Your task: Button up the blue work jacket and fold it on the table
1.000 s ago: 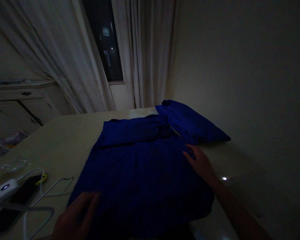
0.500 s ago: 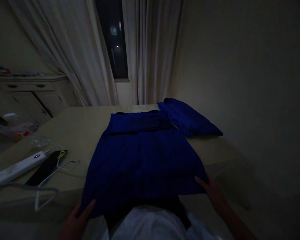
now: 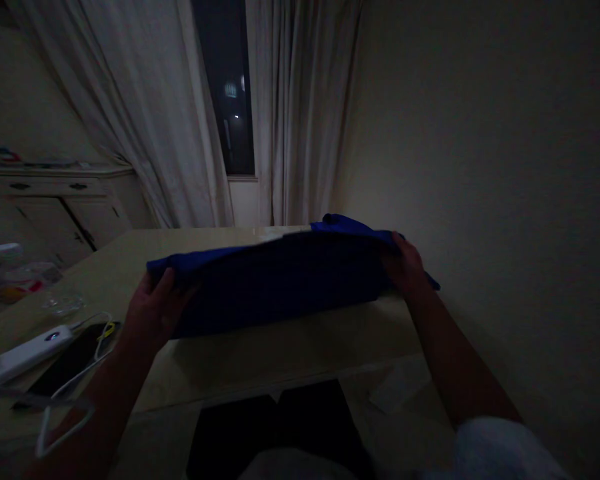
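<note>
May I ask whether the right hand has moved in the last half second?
Yes: the right hand has moved forward, from the near side of the table edge to beyond it, holding the blue cloth.

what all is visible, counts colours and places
held cloth: 1, blue, between hands
rear cloth: 1, blue, right
table: 1, pale, beneath
device: 1, white, left
flat object: 1, black, beside device
cable: 1+, white, left
clear object: 1, transparent, left
cabinet: 1, pale, back left
curtains: 2, pale, flanking window
window: 1, dark, back
wall: 1, pale, right
clutter: uncountable, mixed, far left
left hand: 1, gripping left end
right hand: 1, gripping right end
</note>
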Motion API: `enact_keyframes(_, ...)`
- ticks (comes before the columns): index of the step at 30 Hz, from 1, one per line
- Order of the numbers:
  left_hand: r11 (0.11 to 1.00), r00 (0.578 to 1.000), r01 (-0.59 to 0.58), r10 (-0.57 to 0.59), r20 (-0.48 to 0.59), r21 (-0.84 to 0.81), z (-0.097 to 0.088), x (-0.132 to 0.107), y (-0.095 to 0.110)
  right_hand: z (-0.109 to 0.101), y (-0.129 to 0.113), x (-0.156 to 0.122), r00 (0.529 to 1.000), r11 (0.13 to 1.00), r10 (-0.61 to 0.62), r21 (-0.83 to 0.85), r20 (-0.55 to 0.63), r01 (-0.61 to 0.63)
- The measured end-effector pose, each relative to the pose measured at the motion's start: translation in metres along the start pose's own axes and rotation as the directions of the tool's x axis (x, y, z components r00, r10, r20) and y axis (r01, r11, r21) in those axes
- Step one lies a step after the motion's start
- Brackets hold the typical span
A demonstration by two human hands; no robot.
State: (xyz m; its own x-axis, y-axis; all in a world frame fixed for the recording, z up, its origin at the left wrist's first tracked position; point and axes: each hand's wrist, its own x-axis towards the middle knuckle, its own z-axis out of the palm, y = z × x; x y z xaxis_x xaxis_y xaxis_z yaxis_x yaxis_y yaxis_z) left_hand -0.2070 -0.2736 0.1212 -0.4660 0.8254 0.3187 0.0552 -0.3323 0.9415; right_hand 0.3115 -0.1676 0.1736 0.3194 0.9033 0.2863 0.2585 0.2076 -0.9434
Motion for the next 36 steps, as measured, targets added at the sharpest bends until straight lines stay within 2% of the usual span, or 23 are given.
enact_keyframes(2,0.991,0.996,0.083,-0.082,0.018,-0.106,0.018,0.038,-0.003,0.037,0.001,0.037,0.998,1.0,0.021,0.005,0.057,-0.021)
enact_keyframes(4,0.981,0.979,0.192,-0.194,-0.061,-0.038,0.017,0.052,-0.021,0.058,0.02,0.048,0.994,0.986,0.043,-0.163,0.097,-0.027)
enact_keyframes(6,0.935,0.955,0.277,-0.243,-0.168,0.22,-0.002,0.047,-0.049,0.061,0.052,0.039,0.992,0.889,0.001,-0.455,0.124,0.056)
enact_keyframes(8,0.829,0.946,0.323,-0.28,-0.161,0.456,-0.026,0.034,-0.079,0.054,0.087,0.019,0.983,0.708,-0.066,-0.686,0.171,0.167)
enact_keyframes(10,0.738,0.929,0.345,-0.358,-0.097,0.58,-0.042,0.023,-0.098,0.046,0.114,-0.002,0.979,0.572,-0.073,-0.796,0.19,0.198)
enact_keyframes(12,0.665,0.913,0.347,-0.401,-0.075,0.661,-0.045,0.02,-0.104,0.045,0.127,-0.018,0.984,0.517,-0.03,-0.84,0.174,0.165)
enact_keyframes(15,0.609,0.91,0.35,-0.402,-0.104,0.712,-0.029,0.022,-0.093,0.052,0.13,-0.029,0.985,0.55,0.079,-0.831,0.152,0.085)
enact_keyframes(18,0.676,0.865,0.412,-0.501,-0.028,0.611,-0.021,0.009,-0.071,0.045,0.128,-0.041,0.967,0.679,0.154,-0.733,0.202,0.045)
enact_keyframes(20,0.721,0.808,0.465,-0.583,0.088,0.514,-0.031,-0.012,-0.059,0.019,0.128,-0.055,0.933,0.787,0.175,-0.614,0.313,0.059)
enact_keyframes(22,0.722,0.758,0.517,-0.636,0.147,0.46,-0.051,-0.037,-0.052,-0.021,0.127,-0.074,0.859,0.875,0.222,-0.483,0.461,0.033)
enact_keyframes(24,0.692,0.748,0.568,-0.66,0.07,0.446,-0.071,-0.057,-0.049,-0.061,0.124,-0.091,0.766,0.901,0.323,-0.428,0.556,-0.069)
enact_keyframes(25,0.681,0.753,0.589,-0.658,0.01,0.435,-0.077,-0.063,-0.048,-0.076,0.122,-0.098,0.75,0.888,0.371,-0.444,0.547,-0.116)
enact_keyframes(27,0.697,0.775,0.599,-0.629,-0.066,0.395,-0.08,-0.066,-0.045,-0.087,0.116,-0.104,0.783,0.866,0.416,-0.464,0.462,-0.186)
enact_keyframes(29,0.727,0.778,0.607,-0.626,-0.052,0.321,-0.071,-0.06,-0.041,-0.073,0.111,-0.101,0.833,0.878,0.404,-0.414,0.379,-0.238)
enact_keyframes(30,0.728,0.759,0.632,-0.651,-0.022,0.267,-0.063,-0.055,-0.04,-0.06,0.109,-0.096,0.85,0.891,0.394,-0.373,0.349,-0.259)
enact_keyframes(31,0.707,0.72,0.676,-0.694,0.02,0.208,-0.055,-0.05,-0.038,-0.044,0.108,-0.09,0.86,0.898,0.391,-0.34,0.329,-0.278)
enact_keyframes(32,0.662,0.659,0.733,-0.748,0.077,0.155,-0.047,-0.045,-0.037,-0.029,0.107,-0.084,0.867,0.901,0.39,-0.322,0.309,-0.29)
enact_keyframes(35,0.45,0.419,0.885,-0.882,0.216,0.123,-0.028,-0.031,-0.038,0.008,0.106,-0.068,0.889,0.913,0.361,-0.3,0.283,-0.275)
enact_keyframes(36,0.409,0.374,0.902,-0.9,0.225,0.136,-0.025,-0.029,-0.039,0.013,0.106,-0.065,0.887,0.923,0.346,-0.279,0.305,-0.265)
